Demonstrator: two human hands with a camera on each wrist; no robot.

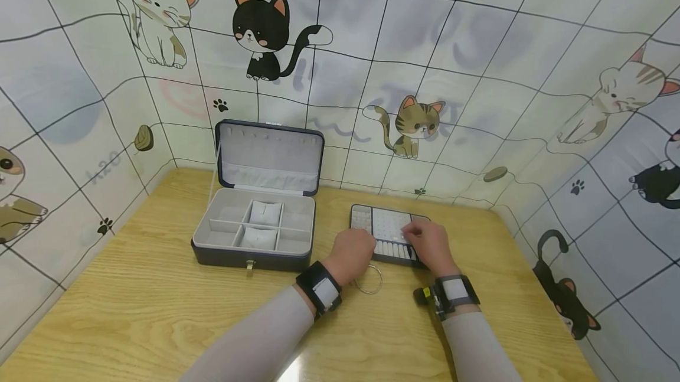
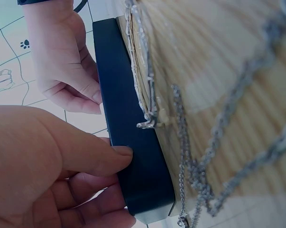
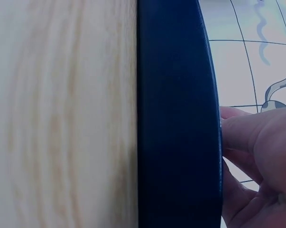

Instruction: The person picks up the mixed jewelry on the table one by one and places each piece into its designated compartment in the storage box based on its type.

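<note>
Sleeves (image 1: 255, 335) cross the table (image 1: 159, 311). Silver chain (image 1: 381, 280) lies just before the tray (image 2: 118, 95); pulling that could snag it, I judge. Left hand (image 1: 352, 255) grips the tray's near-left corner; right hand (image 1: 432, 246) has fingertips together over it, any contents hidden from me. Leftward, an open box (image 1: 287, 262) and, past the far edge, the wall (image 1: 425, 45) limit reach.

The left hand (image 1: 350, 253) hides the jewelry tray's (image 1: 390, 225) near left corner; anything the right hand (image 1: 431, 246) pinches is too small to tell. A silver chain (image 2: 235, 100) blurs; the table's (image 1: 133, 287) near edge is cut off.
</note>
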